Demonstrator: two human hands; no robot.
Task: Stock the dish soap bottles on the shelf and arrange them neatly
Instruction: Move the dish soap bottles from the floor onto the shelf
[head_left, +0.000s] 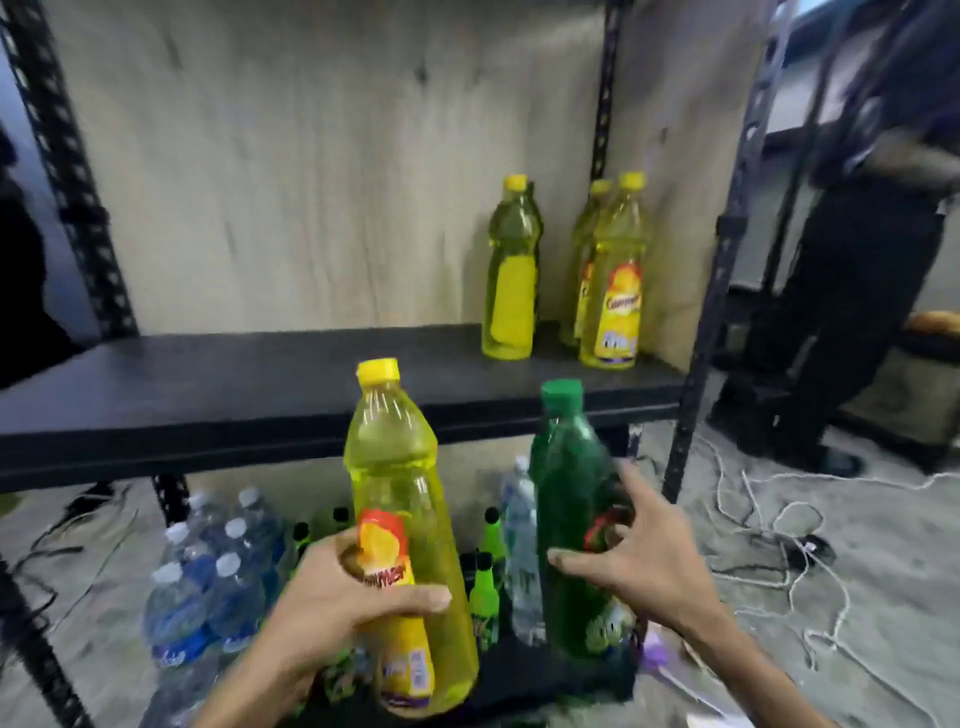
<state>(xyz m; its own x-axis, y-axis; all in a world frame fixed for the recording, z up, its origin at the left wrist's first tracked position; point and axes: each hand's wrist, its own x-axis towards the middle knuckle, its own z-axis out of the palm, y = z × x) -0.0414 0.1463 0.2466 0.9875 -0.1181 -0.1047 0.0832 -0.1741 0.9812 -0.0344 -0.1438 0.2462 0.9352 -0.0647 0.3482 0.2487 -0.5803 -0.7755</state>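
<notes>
L hand grips yellow bottle at label, R hand wraps green bottle mid-body; both prob. full, heavy, slick, so waist grip suits.

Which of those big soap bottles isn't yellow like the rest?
The green bottle with the green cap, in the right hand. The yellow bottle in the left hand matches the three bottles on the shelf, caps included.
</notes>
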